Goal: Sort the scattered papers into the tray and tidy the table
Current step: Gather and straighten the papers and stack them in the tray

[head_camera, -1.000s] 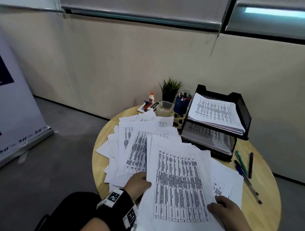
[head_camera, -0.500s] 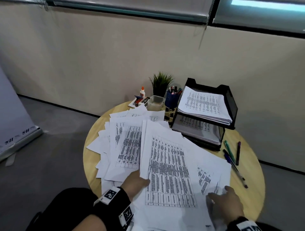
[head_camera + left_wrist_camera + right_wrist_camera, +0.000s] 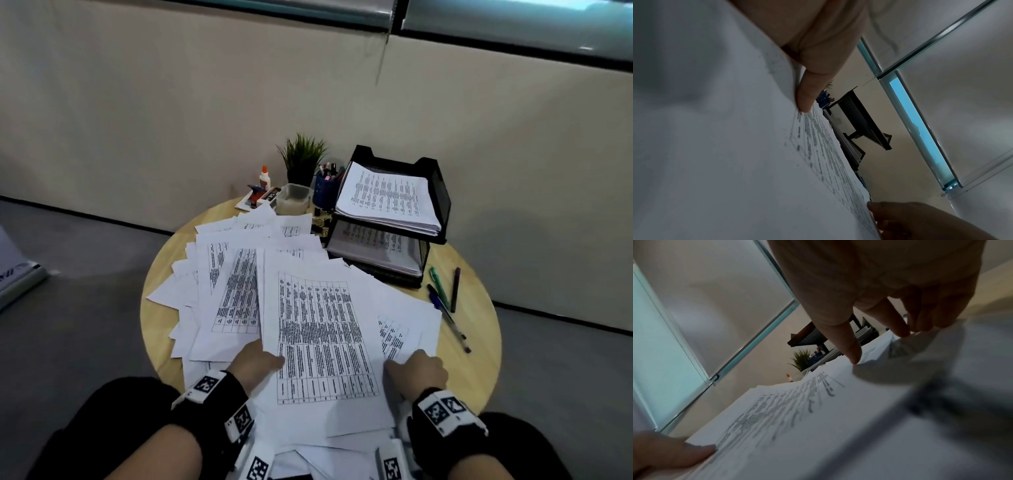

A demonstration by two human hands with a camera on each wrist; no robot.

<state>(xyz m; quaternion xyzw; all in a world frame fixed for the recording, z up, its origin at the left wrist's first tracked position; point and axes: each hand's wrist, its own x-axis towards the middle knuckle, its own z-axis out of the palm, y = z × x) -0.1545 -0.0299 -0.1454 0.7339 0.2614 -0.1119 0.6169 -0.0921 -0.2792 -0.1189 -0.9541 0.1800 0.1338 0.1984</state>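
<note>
Printed sheets point(image 3: 236, 294) lie fanned over the round wooden table point(image 3: 479, 346). One full table-printed sheet point(image 3: 322, 325) tops the pile in front of me. My left hand point(image 3: 270, 359) grips its lower left edge, thumb point(image 3: 807, 97) on top and the fingers hidden below. My right hand point(image 3: 407, 363) rests on the paper at the sheet's lower right, with its fingertips point(image 3: 853, 353) touching the surface. The black two-tier mesh tray point(image 3: 443, 202) stands at the back right, and both of its levels hold stacked papers.
Three pens point(image 3: 445, 301) lie on bare wood right of the pile. Behind it stand a potted plant point(image 3: 303, 157), a blue pen cup point(image 3: 325, 192), a clear tub point(image 3: 293, 198) and a glue bottle point(image 3: 264, 178). The wall is just past the table.
My right hand has slid left and up along the papers to the top sheet's right edge, and its wrist band is now in view. The left hand keeps its hold on the left edge.
</note>
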